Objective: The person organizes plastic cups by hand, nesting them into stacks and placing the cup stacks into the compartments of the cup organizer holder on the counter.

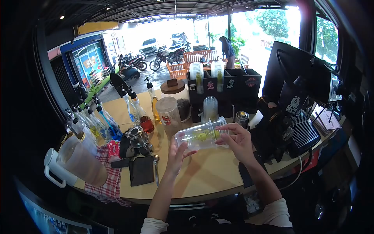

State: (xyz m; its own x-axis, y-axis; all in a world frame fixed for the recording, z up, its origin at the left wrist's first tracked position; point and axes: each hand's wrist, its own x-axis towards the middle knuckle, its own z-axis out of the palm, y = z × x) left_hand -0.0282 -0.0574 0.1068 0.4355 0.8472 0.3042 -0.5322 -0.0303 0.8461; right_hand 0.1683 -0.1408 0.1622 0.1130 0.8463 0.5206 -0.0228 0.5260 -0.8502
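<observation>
Clear plastic cups (200, 135), nested and lying nearly sideways with a yellow-green print, are held above the wooden counter. My left hand (179, 155) grips them near the closed end, at the left. At the rim end, the fingers of my right hand (238, 141) close on the cups. Behind them an upside-down stack of clear cups (210, 109) stands on the counter. A cloudy plastic container (168, 113) with a red mark is just beyond my left hand, beside a glass jar (180, 97) with a wooden lid.
A black organizer (243, 86) holds more cups at the back. Pump bottles (142, 117), a metal pot (138, 136) and a white-handled pitcher (78, 163) are on the left. A black machine (292, 121) stands at the right. Outside, a person (228, 50) leans by a bench.
</observation>
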